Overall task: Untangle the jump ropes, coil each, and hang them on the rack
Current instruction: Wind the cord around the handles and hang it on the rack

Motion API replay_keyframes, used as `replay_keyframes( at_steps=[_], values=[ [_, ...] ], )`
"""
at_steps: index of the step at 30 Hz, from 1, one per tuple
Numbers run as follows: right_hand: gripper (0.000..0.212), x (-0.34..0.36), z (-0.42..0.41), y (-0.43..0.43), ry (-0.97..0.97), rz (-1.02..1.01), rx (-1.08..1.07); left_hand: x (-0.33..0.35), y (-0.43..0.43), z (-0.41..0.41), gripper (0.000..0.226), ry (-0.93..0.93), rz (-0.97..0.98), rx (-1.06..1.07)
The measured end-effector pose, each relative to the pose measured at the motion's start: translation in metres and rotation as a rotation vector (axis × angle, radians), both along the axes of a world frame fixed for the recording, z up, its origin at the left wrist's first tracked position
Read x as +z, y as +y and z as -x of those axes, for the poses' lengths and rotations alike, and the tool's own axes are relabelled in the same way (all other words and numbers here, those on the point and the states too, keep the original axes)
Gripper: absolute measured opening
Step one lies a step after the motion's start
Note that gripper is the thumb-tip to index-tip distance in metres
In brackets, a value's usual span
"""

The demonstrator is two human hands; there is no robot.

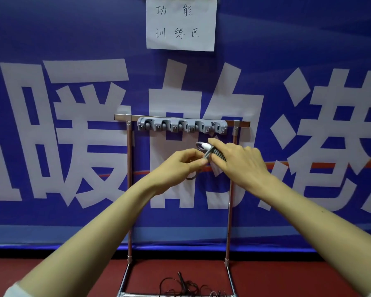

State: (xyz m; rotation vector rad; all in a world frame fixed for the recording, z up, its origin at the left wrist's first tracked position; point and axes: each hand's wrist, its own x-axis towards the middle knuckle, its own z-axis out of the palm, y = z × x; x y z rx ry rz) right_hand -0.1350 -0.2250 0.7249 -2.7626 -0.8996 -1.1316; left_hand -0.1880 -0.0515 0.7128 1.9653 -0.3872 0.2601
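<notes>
Just below the right end of the grey clip rail point(181, 126), the right hand point(238, 159) grips the ribbed jump rope handle point(211, 150), its white tip slanting up-left toward the clips. The left hand point(180, 163) pinches the grey cord point(206, 156) beside it. 1 black rope point(184, 286) lies tangled far below.

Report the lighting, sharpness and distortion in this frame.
Head view: light even and soft, no hard shadows or glare; left hand, right hand and rope handle fairly sharp; wide-angle distortion bows the banner and slants the rack; floor rope dim and cropped at the bottom edge.
</notes>
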Motion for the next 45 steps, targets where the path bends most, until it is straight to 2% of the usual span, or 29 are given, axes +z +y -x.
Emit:
replay_keyframes(
  at_steps=[3, 6, 10, 13, 15, 19, 22, 23, 25, 28, 31, 34, 37, 40, 42, 43, 45],
  values=[
    [0.051, -0.003, -0.001, -0.001, -0.040, 0.030, -0.027, 0.003, -0.001, 0.004, 0.027, 0.095, -0.045, -0.027],
    [0.052, -0.006, -0.003, -0.003, -0.104, 0.073, -0.039, 0.009, 0.001, 0.004, 0.033, 0.264, -0.003, -0.084],
    [0.052, -0.007, -0.008, -0.005, -0.143, 0.075, -0.041, 0.018, 0.003, 0.004, 0.032, 0.418, 0.051, -0.119],
    [0.050, -0.011, -0.012, -0.004, -0.247, 0.079, 0.000, 0.023, 0.004, 0.003, 0.031, 0.523, 0.075, -0.151],
    [0.048, -0.013, -0.016, -0.002, -0.333, 0.089, 0.033, 0.026, 0.003, 0.000, 0.032, 0.555, 0.166, -0.146],
    [0.052, -0.013, -0.020, 0.000, -0.378, 0.086, 0.106, 0.024, 0.005, -0.006, 0.023, 0.645, 0.405, -0.145],
    [0.049, -0.011, -0.018, -0.002, -0.410, 0.011, 0.098, 0.018, 0.006, -0.008, 0.014, 0.621, 0.477, -0.138],
    [0.050, -0.010, -0.015, -0.002, -0.383, -0.009, 0.088, 0.017, 0.006, -0.008, 0.011, 0.578, 0.464, -0.120],
    [0.052, -0.006, -0.010, -0.001, -0.193, -0.008, 0.048, 0.016, 0.007, -0.008, 0.008, 0.486, 0.414, -0.091],
    [0.048, -0.002, -0.006, -0.004, 0.055, -0.100, 0.125, 0.013, 0.011, -0.008, 0.009, 0.360, 0.360, -0.055],
    [0.035, 0.001, 0.002, -0.007, 0.292, -0.255, 0.306, 0.010, 0.014, -0.007, 0.023, 0.201, 0.329, -0.006],
    [0.018, 0.003, 0.009, -0.006, 0.616, -0.487, 0.536, 0.009, 0.012, -0.003, 0.025, 0.065, 0.323, -0.003],
    [0.013, 0.001, 0.009, -0.002, 0.767, -0.612, 0.621, 0.005, 0.011, -0.007, 0.018, -0.017, 0.326, 0.017],
    [0.029, -0.002, 0.006, 0.002, 0.873, -0.722, 0.616, 0.004, 0.005, -0.008, 0.008, -0.099, 0.303, 0.020],
    [0.031, -0.003, 0.005, 0.005, 0.940, -0.809, 0.634, 0.004, 0.003, -0.010, 0.009, -0.118, 0.289, 0.040],
    [0.030, -0.003, 0.004, 0.006, 0.971, -0.857, 0.648, 0.002, 0.002, -0.012, 0.014, -0.105, 0.326, 0.040],
    [0.030, -0.002, 0.005, 0.009, 1.029, -0.962, 0.683, -0.003, -0.001, -0.019, 0.033, -0.006, 0.614, 0.022]
  ],
)
